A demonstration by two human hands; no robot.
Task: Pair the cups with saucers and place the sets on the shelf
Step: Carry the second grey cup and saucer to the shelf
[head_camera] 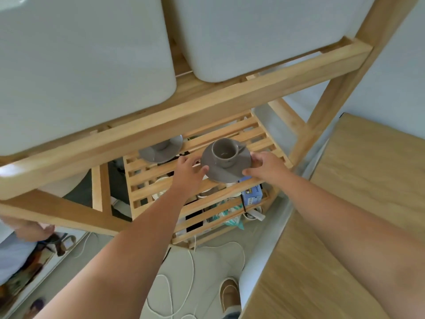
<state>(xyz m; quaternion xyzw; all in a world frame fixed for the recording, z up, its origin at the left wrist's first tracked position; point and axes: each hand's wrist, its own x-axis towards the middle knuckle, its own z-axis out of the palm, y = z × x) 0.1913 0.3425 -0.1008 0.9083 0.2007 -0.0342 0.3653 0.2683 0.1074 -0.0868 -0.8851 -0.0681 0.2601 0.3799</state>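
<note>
A grey cup [225,152] stands upright on a grey saucer [220,173], just over the slatted wooden shelf [253,134]. My left hand [189,171] grips the saucer's left rim and my right hand [266,165] grips its right rim. Whether the saucer touches the slats I cannot tell. Further back on the left of the same shelf sits a second grey saucer [161,153] with a cup [162,145] on it, mostly hidden under the upper shelf rail.
Two white bins [80,65] fill the upper shelf, whose rail [184,116] overhangs the slatted shelf. A lower shelf holds a blue box [253,194] and small items. A wooden table [345,203] stands at right. White cords [184,284] lie on the floor.
</note>
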